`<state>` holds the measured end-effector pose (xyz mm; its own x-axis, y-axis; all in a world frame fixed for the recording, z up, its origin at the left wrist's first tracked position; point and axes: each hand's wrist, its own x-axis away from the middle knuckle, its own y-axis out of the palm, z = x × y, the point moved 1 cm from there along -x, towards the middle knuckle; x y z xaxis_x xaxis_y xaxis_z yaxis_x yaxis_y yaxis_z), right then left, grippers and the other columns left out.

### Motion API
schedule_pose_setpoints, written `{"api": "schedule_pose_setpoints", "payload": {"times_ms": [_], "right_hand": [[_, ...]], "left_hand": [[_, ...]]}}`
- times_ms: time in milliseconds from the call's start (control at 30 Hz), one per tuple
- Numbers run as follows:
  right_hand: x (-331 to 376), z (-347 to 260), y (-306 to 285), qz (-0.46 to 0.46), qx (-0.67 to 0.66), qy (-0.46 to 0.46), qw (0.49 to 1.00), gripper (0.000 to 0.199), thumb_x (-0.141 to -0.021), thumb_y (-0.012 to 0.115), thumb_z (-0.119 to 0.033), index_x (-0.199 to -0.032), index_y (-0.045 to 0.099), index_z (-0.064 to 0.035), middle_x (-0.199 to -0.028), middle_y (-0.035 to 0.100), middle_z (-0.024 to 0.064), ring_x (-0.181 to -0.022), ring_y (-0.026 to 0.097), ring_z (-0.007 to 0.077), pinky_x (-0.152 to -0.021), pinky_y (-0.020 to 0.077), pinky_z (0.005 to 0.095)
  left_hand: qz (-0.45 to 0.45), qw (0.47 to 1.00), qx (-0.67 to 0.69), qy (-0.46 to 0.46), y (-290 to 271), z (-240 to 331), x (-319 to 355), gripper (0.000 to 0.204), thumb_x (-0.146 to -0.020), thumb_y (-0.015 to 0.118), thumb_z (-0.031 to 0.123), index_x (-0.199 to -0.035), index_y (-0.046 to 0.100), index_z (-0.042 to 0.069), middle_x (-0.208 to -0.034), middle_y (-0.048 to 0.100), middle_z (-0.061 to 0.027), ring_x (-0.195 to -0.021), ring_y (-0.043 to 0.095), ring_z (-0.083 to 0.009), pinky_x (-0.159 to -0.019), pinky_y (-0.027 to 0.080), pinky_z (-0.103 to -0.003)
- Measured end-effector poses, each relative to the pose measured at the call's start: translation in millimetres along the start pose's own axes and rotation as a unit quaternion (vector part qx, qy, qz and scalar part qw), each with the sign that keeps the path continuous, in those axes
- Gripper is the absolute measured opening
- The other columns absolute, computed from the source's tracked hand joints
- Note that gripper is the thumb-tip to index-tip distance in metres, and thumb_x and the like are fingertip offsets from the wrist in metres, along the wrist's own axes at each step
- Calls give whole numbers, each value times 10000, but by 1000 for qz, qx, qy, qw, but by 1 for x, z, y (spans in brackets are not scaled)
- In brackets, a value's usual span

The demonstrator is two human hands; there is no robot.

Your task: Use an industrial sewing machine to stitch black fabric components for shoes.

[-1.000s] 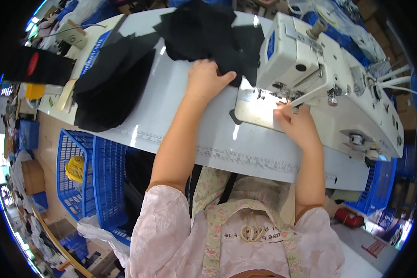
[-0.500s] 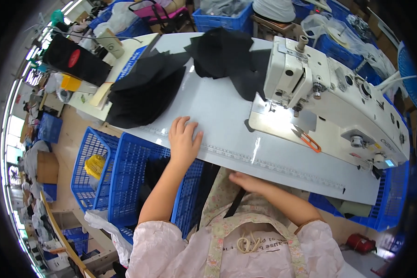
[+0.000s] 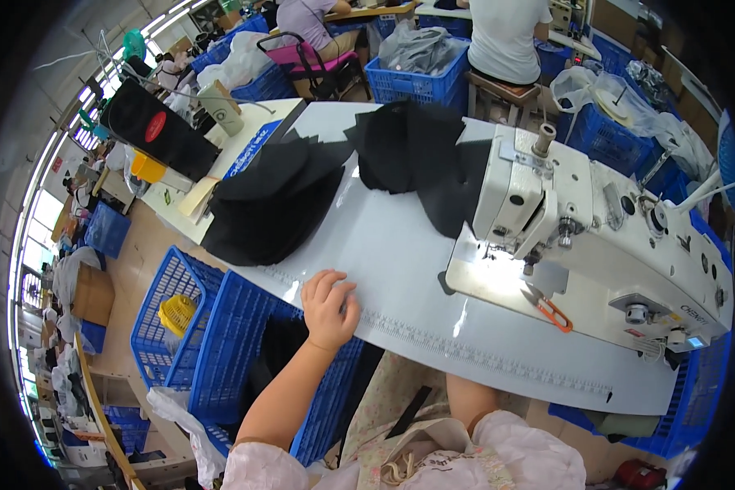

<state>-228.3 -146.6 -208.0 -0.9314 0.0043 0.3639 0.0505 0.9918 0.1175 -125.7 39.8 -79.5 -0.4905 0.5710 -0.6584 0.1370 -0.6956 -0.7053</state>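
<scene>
My left hand [image 3: 330, 309] rests at the near edge of the pale sewing table [image 3: 384, 237], fingers loosely bent and apart, with nothing in it. Only the forearm of my right arm [image 3: 470, 398] shows; that hand is hidden beneath the tabletop. Beyond my left hand lies a stack of black curved fabric pieces [image 3: 273, 224]. More black fabric pieces [image 3: 408, 151] are spread toward the back, reaching up to the white sewing machine [image 3: 539, 196]. The machine's lamp lights its needle area. Orange-handled thread snips [image 3: 555, 313] lie on the machine bed.
Blue plastic crates [image 3: 229, 351] stand below the table on my left, one with black material inside. A ruler strip [image 3: 465, 351] runs along the table's front edge. A black cylinder [image 3: 162, 126] sits at the far left. Two people [image 3: 506, 41] sit beyond the table.
The view has tipped up, showing more of the people behind the table. My right hand has gone from below the table's edge to out of sight under it. The left hand stays at the edge.
</scene>
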Motion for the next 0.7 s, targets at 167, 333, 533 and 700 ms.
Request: {"api": "schedule_pose_setpoints", "payload": {"times_ms": [167, 333, 533, 700], "right_hand": [[-15, -4, -23, 29, -55, -18, 998, 384, -924, 458, -261, -1225, 446, -24, -1207, 513, 145, -1154, 454, 240, -1010, 326, 387], [-18, 2, -29, 50, -117, -25, 992, 373, -923, 461, -258, -1217, 452, -28, -1202, 516, 143, -1148, 459, 237, -1006, 331, 387], [-13, 9, -35, 77, -188, -35, 978, 360, -922, 465, -254, -1206, 460, -34, -1196, 519, 140, -1140, 464, 234, -1002, 337, 388], [-6, 20, -37, 98, -251, -41, 962, 349, -921, 469, -251, -1198, 467, -38, -1191, 521, 138, -1134, 469, 232, -999, 341, 389]], "left_hand": [[4, 1000, -1, 8, 3, 2, -3, 166, -631, 575, 72, -793, 608, 72, -949, 588, -88, -970, 535, -293, -839, 371, -391], [6, 1000, 0, 11, 3, 3, -3, 170, -628, 566, 65, -791, 612, 69, -939, 589, -90, -963, 537, -293, -839, 372, -390], [4, 1000, 2, 14, 1, 6, -2, 167, -625, 563, 56, -784, 614, 60, -933, 589, -95, -955, 538, -293, -843, 372, -391], [7, 1000, -3, 16, 2, 7, -2, 163, -627, 561, 46, -781, 614, 58, -932, 591, -93, -949, 539, -289, -844, 372, -391]]}}
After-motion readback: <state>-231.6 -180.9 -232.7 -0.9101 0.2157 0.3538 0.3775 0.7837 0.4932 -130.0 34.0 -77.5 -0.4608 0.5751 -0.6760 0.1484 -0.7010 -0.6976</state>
